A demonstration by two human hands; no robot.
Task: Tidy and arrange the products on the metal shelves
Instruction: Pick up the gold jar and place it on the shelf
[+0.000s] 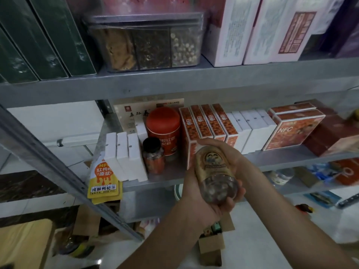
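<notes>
Both grips were on the jar [213, 166]. The left grip [196, 195] cupped the clear lower end from beneath with its fingers curled round under it, and the right grip [236, 158] wrapped over the far end with its fingers curled across the top. The jar lay tilted, far end towards the rack, carried in the air just in front of the middle shelf [281, 158] and resting on nothing. It looked smooth and round, with loose round pieces showing through the clear end. To my eye the first danger was a handover: let one grip go before the other had a firm hold and it could roll out, with only the pale floor [272, 220] and an open cardboard box [211, 247] beneath. Whether its lid was tight I couldn't tell, since the fingers covered it. Next came the landing spot. The nearest opening sat beside the black-capped bottle [154, 156] and the red canister [164, 129], hard against the row of orange boxes [206, 123]. It looked a tight squeeze. A careless push might have tipped the little bottle, which stood close to the front edge, or sent the upright boxes leaning one into the next. Further left, the yellow pouches [103, 177] hung over the shelf's edge, and a brushing elbow could have dragged them off.
</notes>
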